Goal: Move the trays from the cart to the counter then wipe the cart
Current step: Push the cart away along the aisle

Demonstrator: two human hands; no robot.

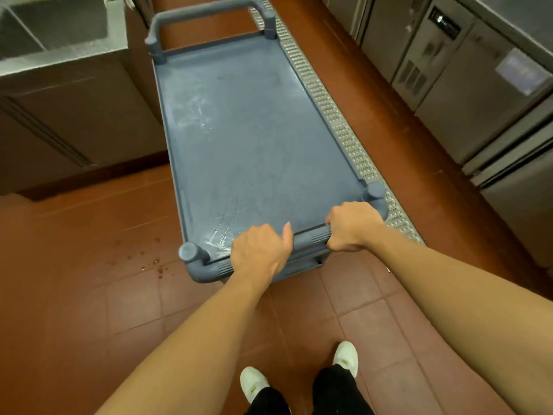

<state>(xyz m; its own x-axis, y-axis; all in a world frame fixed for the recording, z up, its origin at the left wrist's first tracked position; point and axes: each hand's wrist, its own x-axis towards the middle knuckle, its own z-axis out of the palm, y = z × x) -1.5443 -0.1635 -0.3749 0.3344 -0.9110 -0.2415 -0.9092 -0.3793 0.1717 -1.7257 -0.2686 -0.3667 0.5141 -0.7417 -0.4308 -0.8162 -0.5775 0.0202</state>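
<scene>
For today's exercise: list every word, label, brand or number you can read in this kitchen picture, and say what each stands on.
None can be read.
Dark control panel on the steel cabinet: pale marks, too blurred to read.
Pale sticker on the same cabinet: blurred, unreadable.
Cart: no text seen.

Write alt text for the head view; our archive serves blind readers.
Both hands, left hand and right hand, grip the near handle of a bare grey cart on a red tiled floor, between steel counters.

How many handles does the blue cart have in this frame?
2: the near handle, gripped by the left hand and right hand, and the far handle at the opposite end.
</scene>
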